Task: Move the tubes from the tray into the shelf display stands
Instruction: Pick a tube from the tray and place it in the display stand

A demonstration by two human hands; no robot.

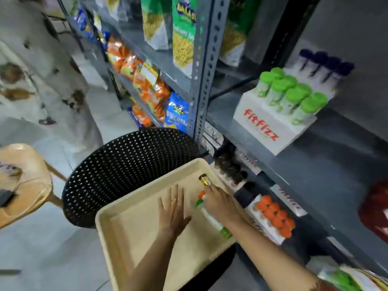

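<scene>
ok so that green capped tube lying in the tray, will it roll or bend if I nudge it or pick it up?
The green-capped tube lies on its side on the flat tray, so a nudge would probably roll it until the rim stops it. It looks like a straight, rigid plastic cylinder, likely stiff and light. The smooth surface may be a little slippery.

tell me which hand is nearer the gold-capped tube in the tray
Right. The right hand lies against the gold-capped tube by the far right rim of the tray, fingers reaching its cap. The left hand rests flat on the tray floor, apart to the tube's left.
</scene>
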